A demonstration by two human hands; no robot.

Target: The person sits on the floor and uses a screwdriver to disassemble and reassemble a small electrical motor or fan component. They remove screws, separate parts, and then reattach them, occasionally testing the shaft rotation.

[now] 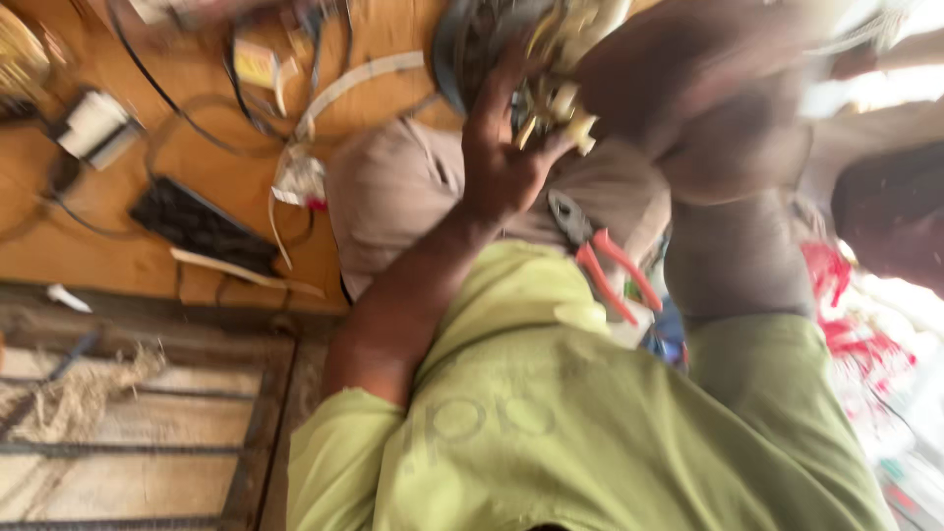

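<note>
We record a brown wooden surface (211, 177) filling the upper left of the view, very blurred. Below it runs a paler plank floor (118, 462) with a tuft of straw-coloured fibre (88, 388). On the surface, left of the grey-beige cloth bundle (393, 197), lie a black ribbed slab (202, 226), a small white box (93, 123), dark cables (187, 123) and a crumpled white packet with a red spot (298, 179). A yellow-and-white packet (258, 64) sits above that bundle.

Our left hand (501, 157) rises above the bundle, fingers (506, 84) spread against a round metal part with cream-coloured wire ends (546, 79); whether they grip it we cannot tell. Our right hand is not clearly distinguishable. Red-handled pliers (610, 265) lie just right of the bundle. A yellow-green sleeve (531, 423) blocks the lower view.
</note>
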